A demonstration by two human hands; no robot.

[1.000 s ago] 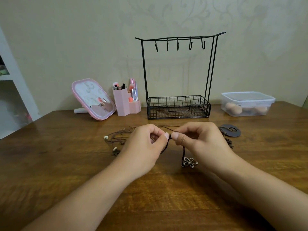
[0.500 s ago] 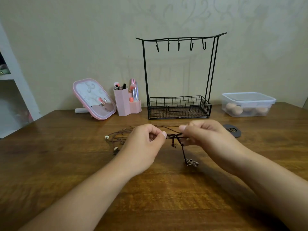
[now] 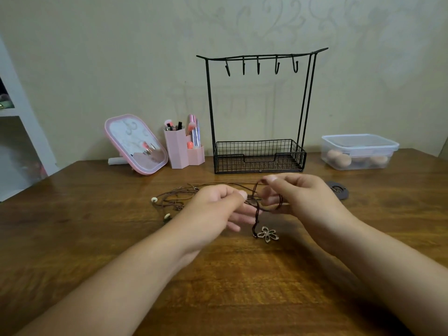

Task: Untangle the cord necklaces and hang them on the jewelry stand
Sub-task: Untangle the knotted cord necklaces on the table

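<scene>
Both hands, left (image 3: pixel 213 209) and right (image 3: pixel 298 197), pinch the knotted cord necklaces (image 3: pixel 257 202) mid-frame: still untangling; next, tease one loop free.

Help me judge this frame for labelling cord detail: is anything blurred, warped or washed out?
Head view: wide-angle bowing curves the jewelry stand posts and table edge; the left hand and right hand are softly motion-blurred, so the cords between them smear; the flower pendant reads fairly sharp; lighting is dim, even, without glare; the mirror shows only reflections.
</scene>
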